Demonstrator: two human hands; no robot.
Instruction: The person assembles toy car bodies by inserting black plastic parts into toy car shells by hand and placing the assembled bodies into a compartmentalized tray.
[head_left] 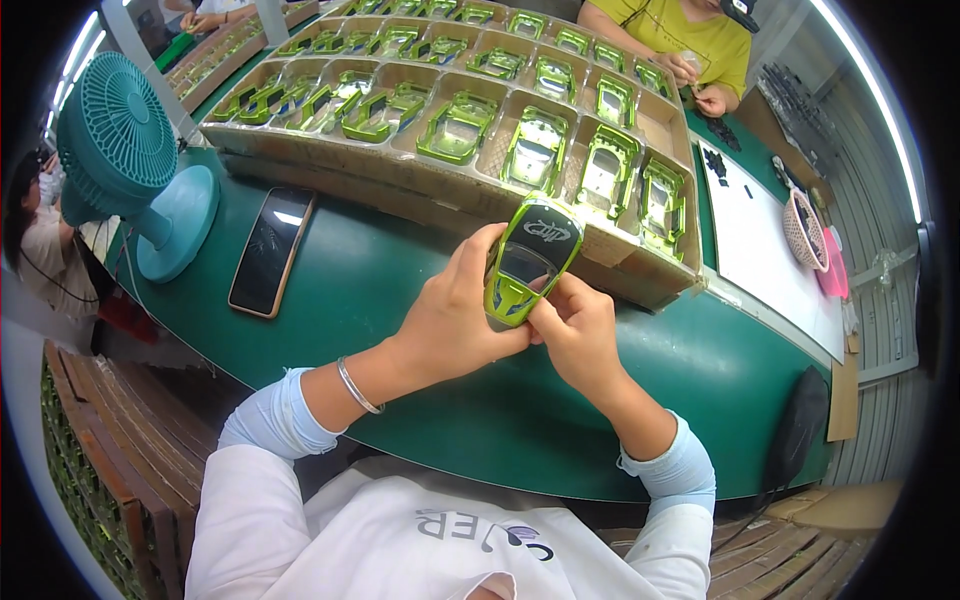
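Between my two hands is a green toy car body (528, 268) with a dark roof and windscreen, tilted up above the table's middle. My left hand (452, 300) closes round its left side, with a metal bangle on that wrist. My right hand (580, 330) grips its lower right edge with thumb and fingers; some fingertips are hidden behind the car. Just beyond stands a large cardboard tray (400, 196) with dividers, its compartments holding several similar green car bodies (536, 148).
On the green table (340, 330) lie a phone (272, 250) and, left of it, a teal fan (125, 140). At right are a white board (765, 255), a pink basket (803, 228) and a black object (800, 425). A co-worker in yellow (690, 45) sits across, handling small parts.
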